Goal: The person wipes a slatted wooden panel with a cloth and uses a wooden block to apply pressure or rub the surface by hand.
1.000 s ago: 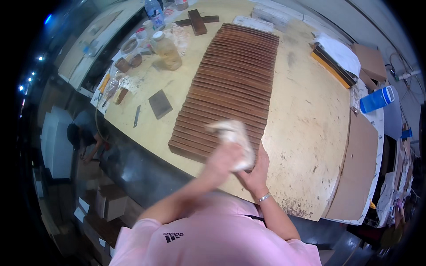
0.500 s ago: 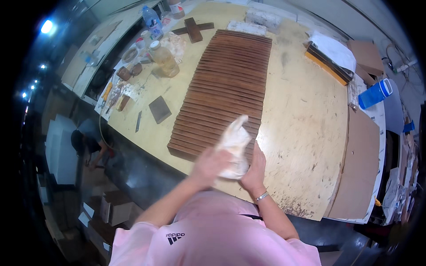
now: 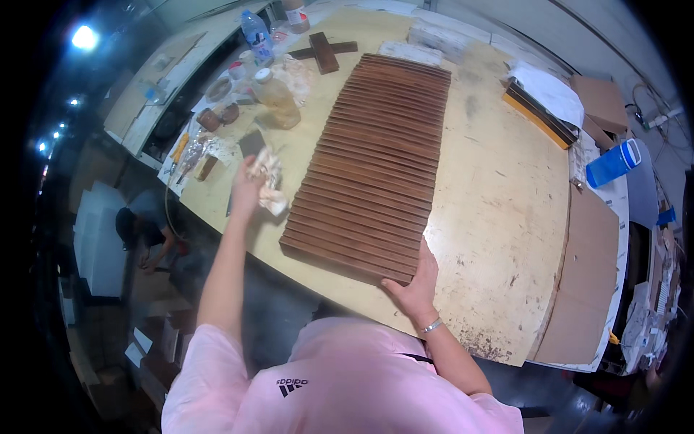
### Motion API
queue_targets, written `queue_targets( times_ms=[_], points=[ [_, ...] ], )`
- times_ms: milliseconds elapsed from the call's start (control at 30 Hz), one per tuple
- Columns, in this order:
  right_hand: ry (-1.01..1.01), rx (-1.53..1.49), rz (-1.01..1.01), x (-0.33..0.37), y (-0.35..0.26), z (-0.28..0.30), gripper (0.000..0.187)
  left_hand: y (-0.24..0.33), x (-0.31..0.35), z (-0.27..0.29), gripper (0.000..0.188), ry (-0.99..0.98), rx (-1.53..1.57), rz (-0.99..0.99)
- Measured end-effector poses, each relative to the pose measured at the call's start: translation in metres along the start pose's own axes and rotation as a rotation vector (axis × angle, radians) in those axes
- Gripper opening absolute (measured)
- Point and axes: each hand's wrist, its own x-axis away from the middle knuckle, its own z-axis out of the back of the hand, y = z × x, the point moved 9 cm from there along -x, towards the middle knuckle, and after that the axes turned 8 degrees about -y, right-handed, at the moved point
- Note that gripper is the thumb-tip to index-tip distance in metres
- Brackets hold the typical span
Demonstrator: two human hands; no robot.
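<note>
While the left hand [image 3: 248,189] holds a crumpled rag [image 3: 270,181] left of the panel [image 3: 372,159], the right hand [image 3: 415,286], thumb and fingers spread wide, touches that ridged wooden piece's near right corner. It lies flat beside the desk's [image 3: 499,217] near edge, long axis running toward the far edge, leaning slightly right, ridges crosswise. Toward the far left corner, a jar [image 3: 279,107] holds yellowish liquid; a blue jug [image 3: 611,165] sits along the right edge, contents unclear.

The left hand [image 3: 247,191] has carried the cloth [image 3: 269,181] leftward.
</note>
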Motion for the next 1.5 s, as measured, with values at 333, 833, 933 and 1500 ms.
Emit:
queue_targets(
  times_ms=[333, 833, 933, 1500],
  points=[
    [0.027, -0.483, -0.082, -0.042, 0.017, -0.001, 0.089, 0.057, 0.090, -0.165, 0.070, -0.393, -0.995, -0.388],
    [-0.086, -0.403, -0.050, -0.063, 0.029, -0.020, 0.075, 0.071, 0.110, -0.225, 0.036, -0.639, -0.482, -0.586],
    [-0.146, -0.307, -0.060, -0.062, 0.046, -0.025, 0.076, 0.084, 0.121, -0.245, 0.040, -0.591, -0.841, -0.829],
    [0.091, -0.341, -0.058, -0.060, 0.019, -0.007, 0.069, 0.077, 0.106, -0.263, 0.033, -0.397, -0.630, -0.739]
  ],
)
